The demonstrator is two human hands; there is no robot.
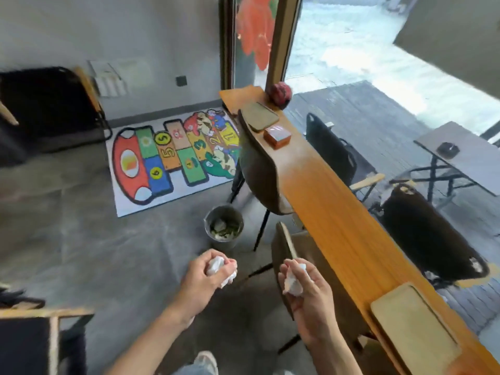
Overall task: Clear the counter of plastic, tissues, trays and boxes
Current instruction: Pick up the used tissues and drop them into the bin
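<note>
The person stands beside a long wooden counter [335, 212], facing along it, with both hands held out over the floor rather than over the counter top. The left hand [205, 280] is closed around a crumpled white tissue [216, 265], the fingers curled over it so that only bits of white show between them; the right hand [305, 290] is likewise clamped on a second wad of tissue [293, 281], pinched between thumb and fingers. Ahead of the hands, on the floor near the counter's near-side edge and just beside a chair leg, stands a metal bin [224, 226] that already holds white and greenish scraps. The step in hand looks like carrying the gathered tissues to that bin. The next move would call for bringing both hands forward and over the bin's open mouth, then letting the fingers part so the wads fall inside and not on the floor; light tissue can drift, so releasing low over the rim seems wise. Much of the task appears left to do: a flat tray [414, 331] lies at the near end of the counter, another tray [259, 116] lies toward the far end, and a small brown box [277, 136] sits just beside that far tray, nearer the person. The middle stretch of the counter shows bare wood.
</note>
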